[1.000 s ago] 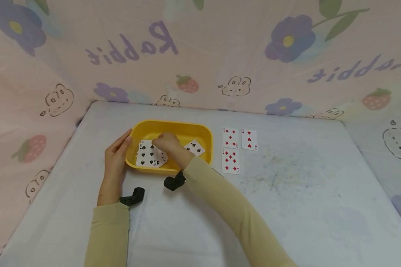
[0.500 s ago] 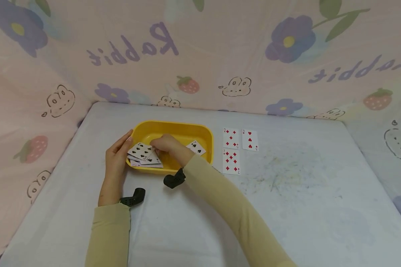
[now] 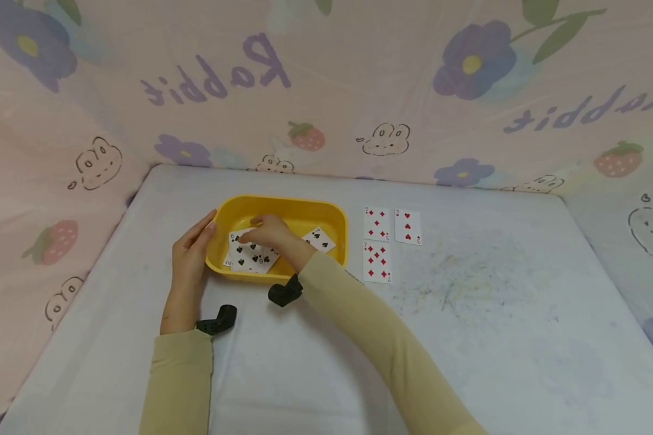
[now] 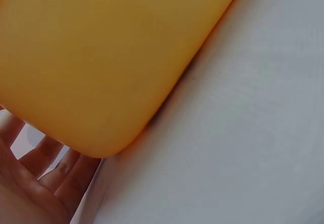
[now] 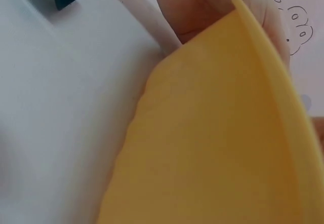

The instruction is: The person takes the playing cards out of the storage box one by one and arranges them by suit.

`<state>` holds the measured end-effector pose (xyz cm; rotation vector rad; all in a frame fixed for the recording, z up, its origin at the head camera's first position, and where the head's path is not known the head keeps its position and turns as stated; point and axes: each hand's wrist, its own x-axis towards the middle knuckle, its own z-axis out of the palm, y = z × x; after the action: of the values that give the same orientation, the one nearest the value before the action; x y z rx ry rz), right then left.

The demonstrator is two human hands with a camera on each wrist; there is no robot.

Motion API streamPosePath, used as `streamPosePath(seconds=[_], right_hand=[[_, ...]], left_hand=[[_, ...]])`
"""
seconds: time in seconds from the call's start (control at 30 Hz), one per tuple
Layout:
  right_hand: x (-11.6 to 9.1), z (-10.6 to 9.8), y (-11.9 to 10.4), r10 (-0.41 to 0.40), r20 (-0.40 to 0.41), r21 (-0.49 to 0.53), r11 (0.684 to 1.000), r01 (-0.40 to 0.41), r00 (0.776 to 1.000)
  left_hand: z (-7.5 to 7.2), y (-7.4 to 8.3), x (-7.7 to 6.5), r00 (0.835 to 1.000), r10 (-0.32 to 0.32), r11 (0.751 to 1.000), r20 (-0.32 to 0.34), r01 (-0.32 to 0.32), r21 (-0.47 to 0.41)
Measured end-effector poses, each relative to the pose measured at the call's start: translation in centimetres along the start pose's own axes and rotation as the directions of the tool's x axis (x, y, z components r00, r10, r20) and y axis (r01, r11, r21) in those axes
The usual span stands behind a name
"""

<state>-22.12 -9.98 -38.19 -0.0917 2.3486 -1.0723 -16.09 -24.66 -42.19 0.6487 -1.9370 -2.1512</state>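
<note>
Your left grip [image 3: 189,251] lies uncurled against the yellow tray [image 3: 299,209], likely steadying it toward the worktop [image 3: 484,338]'s far-left corner; your right grip [image 3: 272,234], parted, is over the black six [image 3: 249,256] inside, contact hard to tell.

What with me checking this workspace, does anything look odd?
Dark smudges mar the white tabletop like stains, right of the red-suited playing cards, and the purple "Rabbit" lettering on the pink backdrop runs backwards.

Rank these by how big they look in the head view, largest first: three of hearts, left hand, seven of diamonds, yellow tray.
1. Yellow tray
2. Left hand
3. Seven of diamonds and three of hearts: too alike to rank.
</note>
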Motion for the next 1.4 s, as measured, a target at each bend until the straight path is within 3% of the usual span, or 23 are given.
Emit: streamPosePath(seconds=[0.13, 0.27, 0.47, 0.63, 0.73, 0.83, 0.97, 1.1, 1.23, 1.4], right_hand=[[-0.2, 0.1, -0.1, -0.004, 0.041, -0.077, 0.997, 0.007, 0.999], [-0.3, 0.0, -0.2, -0.007, 0.064, -0.069, 0.998, 0.012, 0.998], [-0.3, 0.0, 0.2, -0.033, 0.033, -0.184, 0.982, 0.038, 0.999], [-0.4, -0.8, 0.9, -0.039, -0.084, -0.337, 0.941, 0.008, 0.996], [-0.6, -1.5, 1.2, -0.041, -0.193, -0.418, 0.907, -0.045, 0.98], [-0.8, -1.5, 1.2, -0.082, -0.232, -0.46, 0.887, -0.035, 0.969], [-0.8, -0.9, 0.8, -0.225, -0.128, -0.451, 0.881, 0.145, 0.966], [-0.5, 0.0, 0.5, -0.335, 0.076, -0.456, 0.826, 0.331, 0.939], [-0.5, 0.6, 0.2, -0.313, 0.165, -0.495, 0.794, 0.353, 0.935], [-0.9, 0.7, 0.3, -0.287, 0.133, -0.503, 0.806, 0.314, 0.949]], left_hand=[[0.0, -0.1, 0.1, 1.0, 0.009, 1.0, 0.005, -0.009, -0.005], [-0.1, -0.1, 0.1, 1.0, 0.005, 1.0, 0.011, -0.005, -0.006], [-0.1, -0.1, -0.1, 1.0, 0.002, 1.0, 0.006, -0.002, 0.0], [-0.2, -0.1, 0.1, 1.0, 0.009, 1.0, 0.002, -0.009, 0.004], [-0.3, -0.1, 0.1, 1.0, 0.007, 1.0, -0.005, -0.007, 0.0], [-0.4, 0.1, 0.0, 1.0, -0.002, 1.0, -0.013, 0.002, 0.001], [-0.3, 0.3, 0.0, 1.0, 0.002, 1.0, -0.004, -0.002, -0.011], [-0.2, 0.2, 0.0, 1.0, 0.001, 1.0, 0.013, -0.001, -0.03], [-0.2, 0.1, 0.0, 1.0, 0.001, 1.0, 0.024, -0.001, -0.029], [-0.2, 0.1, 0.0, 1.0, 0.007, 1.0, 0.028, -0.006, -0.025]])
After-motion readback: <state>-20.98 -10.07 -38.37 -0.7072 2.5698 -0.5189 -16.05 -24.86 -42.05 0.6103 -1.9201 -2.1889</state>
